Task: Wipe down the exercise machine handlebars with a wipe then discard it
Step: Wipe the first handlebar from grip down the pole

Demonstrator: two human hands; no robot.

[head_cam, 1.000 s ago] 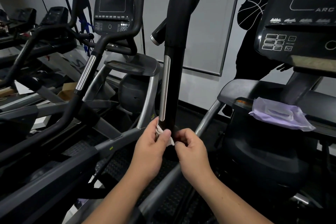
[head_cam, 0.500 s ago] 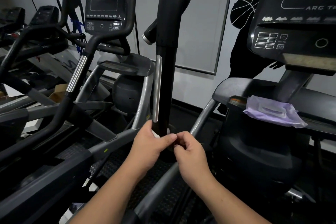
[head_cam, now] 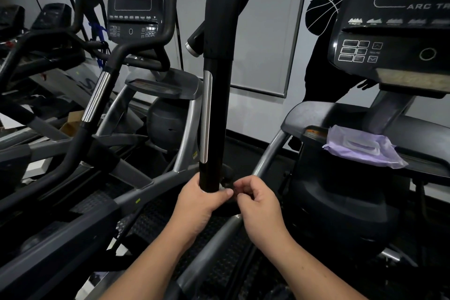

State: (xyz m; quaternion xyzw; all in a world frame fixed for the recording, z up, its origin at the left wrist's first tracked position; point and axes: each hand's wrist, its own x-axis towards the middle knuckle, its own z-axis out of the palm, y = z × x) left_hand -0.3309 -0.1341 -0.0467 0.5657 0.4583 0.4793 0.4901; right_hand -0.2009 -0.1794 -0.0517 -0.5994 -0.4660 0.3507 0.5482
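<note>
At the lower end of the tall black upright handlebar (head_cam: 214, 109), the left hand (head_cam: 202, 204) curls around the bar, thumb across its front. Just beside it, the right hand (head_cam: 255, 202) pinches a small white wipe (head_cam: 222, 187) against the bar's base, fingers curled.

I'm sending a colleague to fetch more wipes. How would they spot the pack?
Find the big console marked ARC on the right. On the dark ledge beneath it lies the wipe pack: a flat, crinkled, pale purple pouch, the only soft, coloured thing among black and grey machine parts.
</note>
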